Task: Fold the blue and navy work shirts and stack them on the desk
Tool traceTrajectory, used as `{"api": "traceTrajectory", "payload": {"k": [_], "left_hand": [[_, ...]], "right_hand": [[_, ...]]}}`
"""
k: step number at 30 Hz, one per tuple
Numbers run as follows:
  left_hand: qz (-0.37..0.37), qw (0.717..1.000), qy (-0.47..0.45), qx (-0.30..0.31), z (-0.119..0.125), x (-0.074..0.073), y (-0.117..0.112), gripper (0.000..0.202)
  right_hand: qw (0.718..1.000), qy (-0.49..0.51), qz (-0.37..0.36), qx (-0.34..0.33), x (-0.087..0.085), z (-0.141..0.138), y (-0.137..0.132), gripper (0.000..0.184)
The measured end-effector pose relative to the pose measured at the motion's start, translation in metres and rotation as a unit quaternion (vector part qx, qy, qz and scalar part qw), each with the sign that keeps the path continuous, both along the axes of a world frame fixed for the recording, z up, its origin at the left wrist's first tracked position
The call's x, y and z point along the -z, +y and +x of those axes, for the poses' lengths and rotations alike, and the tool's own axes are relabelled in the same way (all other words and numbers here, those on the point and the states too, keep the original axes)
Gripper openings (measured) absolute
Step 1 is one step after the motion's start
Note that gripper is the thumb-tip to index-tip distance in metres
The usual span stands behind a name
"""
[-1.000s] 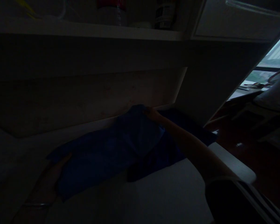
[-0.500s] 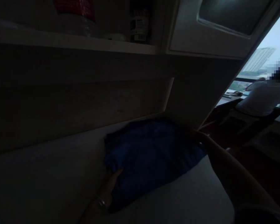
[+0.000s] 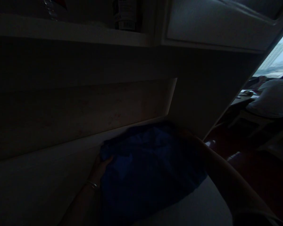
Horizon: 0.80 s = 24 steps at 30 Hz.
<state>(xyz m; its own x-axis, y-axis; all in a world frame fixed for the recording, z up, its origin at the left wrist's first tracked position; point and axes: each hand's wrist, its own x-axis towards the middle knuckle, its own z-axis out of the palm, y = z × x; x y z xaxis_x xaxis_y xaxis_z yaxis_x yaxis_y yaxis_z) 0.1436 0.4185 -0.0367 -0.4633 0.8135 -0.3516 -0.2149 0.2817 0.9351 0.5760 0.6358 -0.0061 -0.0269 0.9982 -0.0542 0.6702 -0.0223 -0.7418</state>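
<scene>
A piece of blue cloth (image 3: 146, 172), perhaps a folded garment, lies on a white surface against the back panel, with creases in its upper part. At its left edge my left hand (image 3: 100, 168), with a bracelet at the wrist, grips the cloth, thumb on top and the other fingers hidden behind the edge. My right hand (image 3: 190, 135) is closed at the far right corner of the cloth. Deep shadow hides most of its fingers.
Above the cloth runs a shelf (image 3: 68, 31) bearing a labelled container (image 3: 124, 15). A cabinet door (image 3: 209, 25) hangs at upper right. Beyond the side panel (image 3: 202, 91), a person in a white top (image 3: 273, 97) sits near a window, over a red floor (image 3: 257, 163).
My left hand has shifted up and left along the cloth's left side. The cloth's upper part is more creased. The view has tilted down slightly.
</scene>
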Motion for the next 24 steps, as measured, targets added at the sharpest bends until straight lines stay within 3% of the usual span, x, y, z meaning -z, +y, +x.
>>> {"api": "traceTrajectory", "payload": {"k": [4, 8, 12, 15, 17, 19, 21, 22, 24], "left_hand": [[0.028, 0.997, 0.064, -0.020, 0.000, -0.003, 0.016, 0.061], [0.080, 0.990, 0.117, 0.009, -0.005, 0.002, 0.036, 0.056], [0.010, 0.977, 0.209, -0.041, -0.012, 0.004, 0.036, 0.056], [0.010, 0.958, 0.267, -0.100, 0.001, -0.005, 0.023, 0.061], [0.076, 0.915, 0.389, -0.077, 0.022, -0.010, 0.016, 0.057], [0.156, 0.827, 0.538, 0.050, 0.044, -0.009, 0.014, 0.050], [0.157, 0.739, 0.627, 0.190, 0.053, 0.002, 0.019, 0.048], [0.123, 0.719, 0.643, 0.233, 0.050, 0.010, 0.023, 0.049], [0.022, 0.721, 0.646, 0.252, 0.034, 0.026, 0.031, 0.055]], "right_hand": [[0.999, -0.004, 0.028, 0.037, 0.002, 0.011, 0.016, 0.045], [0.988, -0.138, 0.062, 0.037, 0.004, 0.012, 0.020, 0.045], [0.977, -0.183, 0.088, 0.068, 0.002, -0.006, 0.001, 0.052], [0.955, -0.225, 0.186, 0.046, 0.003, -0.034, -0.023, 0.055], [0.936, -0.264, 0.232, -0.037, 0.012, -0.056, -0.037, 0.052], [0.925, -0.293, 0.207, -0.128, 0.029, -0.073, -0.046, 0.051], [0.921, -0.310, 0.148, -0.185, 0.048, -0.081, -0.047, 0.051], [0.920, -0.316, 0.127, -0.192, 0.056, -0.081, -0.045, 0.052], [0.923, -0.329, 0.108, -0.170, 0.065, -0.073, -0.039, 0.053]]}}
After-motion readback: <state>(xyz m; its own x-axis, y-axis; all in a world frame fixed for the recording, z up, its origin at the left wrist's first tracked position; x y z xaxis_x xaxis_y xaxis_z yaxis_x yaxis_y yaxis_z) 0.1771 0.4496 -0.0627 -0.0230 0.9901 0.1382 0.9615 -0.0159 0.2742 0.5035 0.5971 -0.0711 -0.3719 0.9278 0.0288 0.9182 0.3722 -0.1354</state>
